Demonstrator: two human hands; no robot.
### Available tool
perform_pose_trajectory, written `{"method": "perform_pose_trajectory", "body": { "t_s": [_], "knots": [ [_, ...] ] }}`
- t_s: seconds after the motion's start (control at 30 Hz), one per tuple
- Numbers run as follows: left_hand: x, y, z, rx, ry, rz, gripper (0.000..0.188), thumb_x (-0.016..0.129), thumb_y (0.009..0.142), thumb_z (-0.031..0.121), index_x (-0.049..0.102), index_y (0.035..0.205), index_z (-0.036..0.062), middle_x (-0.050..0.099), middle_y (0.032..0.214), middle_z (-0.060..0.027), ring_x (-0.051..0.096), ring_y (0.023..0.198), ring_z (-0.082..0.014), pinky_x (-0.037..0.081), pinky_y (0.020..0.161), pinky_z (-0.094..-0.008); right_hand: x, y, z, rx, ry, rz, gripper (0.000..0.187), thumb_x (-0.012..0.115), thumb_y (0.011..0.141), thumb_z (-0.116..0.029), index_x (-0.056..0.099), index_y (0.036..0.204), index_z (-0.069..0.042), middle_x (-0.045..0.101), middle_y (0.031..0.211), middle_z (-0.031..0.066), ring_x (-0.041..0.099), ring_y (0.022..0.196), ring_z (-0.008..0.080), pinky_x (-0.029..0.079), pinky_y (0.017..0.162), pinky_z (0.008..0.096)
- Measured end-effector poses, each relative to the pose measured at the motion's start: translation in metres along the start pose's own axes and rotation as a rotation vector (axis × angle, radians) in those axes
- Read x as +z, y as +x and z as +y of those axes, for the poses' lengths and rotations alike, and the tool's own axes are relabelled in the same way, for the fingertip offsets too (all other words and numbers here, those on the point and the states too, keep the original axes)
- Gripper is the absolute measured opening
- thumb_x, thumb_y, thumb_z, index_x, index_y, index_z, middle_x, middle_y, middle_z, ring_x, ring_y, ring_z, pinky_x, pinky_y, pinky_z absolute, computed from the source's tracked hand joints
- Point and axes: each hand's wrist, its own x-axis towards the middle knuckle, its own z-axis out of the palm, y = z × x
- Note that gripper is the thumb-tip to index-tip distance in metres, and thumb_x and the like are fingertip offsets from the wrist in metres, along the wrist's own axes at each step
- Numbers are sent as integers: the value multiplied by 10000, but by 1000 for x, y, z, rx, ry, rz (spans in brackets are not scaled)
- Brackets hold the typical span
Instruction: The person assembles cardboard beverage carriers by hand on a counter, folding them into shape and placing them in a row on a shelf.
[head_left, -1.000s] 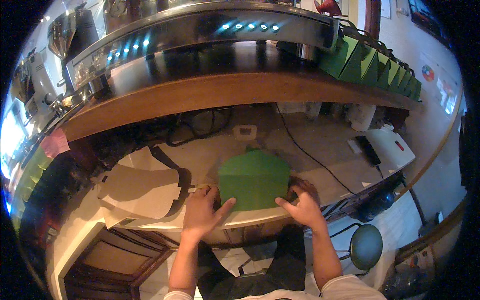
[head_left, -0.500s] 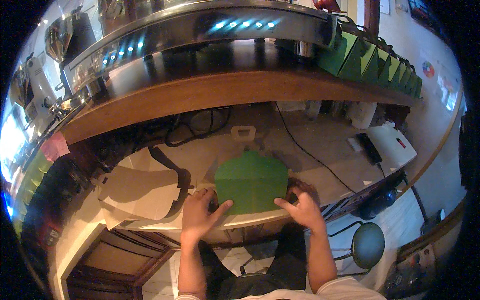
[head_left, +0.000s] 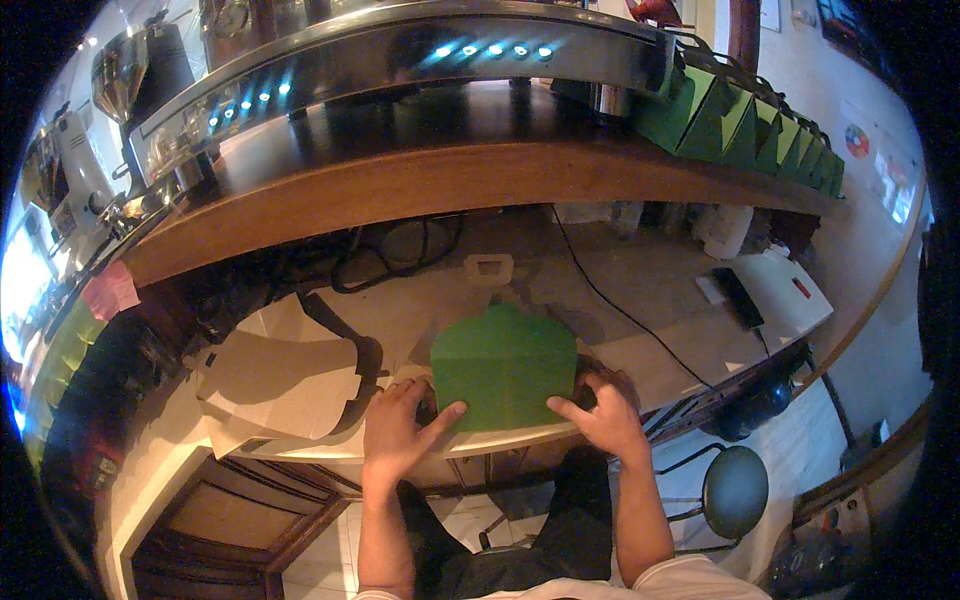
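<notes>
A flat green cardboard box blank (head_left: 505,365) lies on the pale counter (head_left: 640,340) in front of me, its rounded flap pointing away. My left hand (head_left: 398,430) presses on its near left corner, thumb on the green card and fingers on the counter beside it. My right hand (head_left: 600,415) touches the near right corner, thumb on the card and fingers curled at its edge. Neither hand lifts the blank.
A stack of beige flat cardboard blanks (head_left: 285,375) lies to the left. Folded green boxes (head_left: 740,125) line the wooden shelf (head_left: 480,180) above. A black cable (head_left: 610,300) crosses the counter; a black device (head_left: 738,295) rests on white paper at right. A stool (head_left: 735,490) stands below right.
The view has shifted slightly. Both hands stay at the green blank's near corners; the right hand's fingers have curled more at the edge.
</notes>
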Motion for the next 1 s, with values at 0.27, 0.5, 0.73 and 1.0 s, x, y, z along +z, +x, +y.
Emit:
{"method": "perform_pose_trajectory", "body": {
  "t_s": [0.27,0.5,0.73,1.0],
  "knots": [
    [-2,1,1,-13,20,-36,485,770,838,491,629,779,30,634,774,-113,610,751,-333,445,709,-437,2,-1,2,38,31,-7,767,740,845,-609,652,1229,50,708,1144,278,677,1106,417,506,973,440],
    [0,0,-3,-9,-7,-25,490,775,832,494,626,763,32,634,768,-111,612,743,-332,447,709,-435,1,0,0,-21,22,14,713,750,853,-581,665,1215,28,719,1120,266,688,1078,412,512,961,444],
    [0,0,-1,-4,3,-18,484,778,829,490,629,765,34,637,766,-109,611,739,-332,447,709,-433,2,-1,3,-8,38,11,725,748,851,-586,663,1210,38,712,1127,276,683,1082,419,513,955,445],
    [-1,-1,0,-11,-3,-9,468,780,831,478,636,776,36,637,766,-108,603,733,-332,441,711,-432,3,-3,1,57,86,14,750,758,836,-594,662,1208,50,711,1126,280,681,1089,424,515,950,448]
  ]
}}
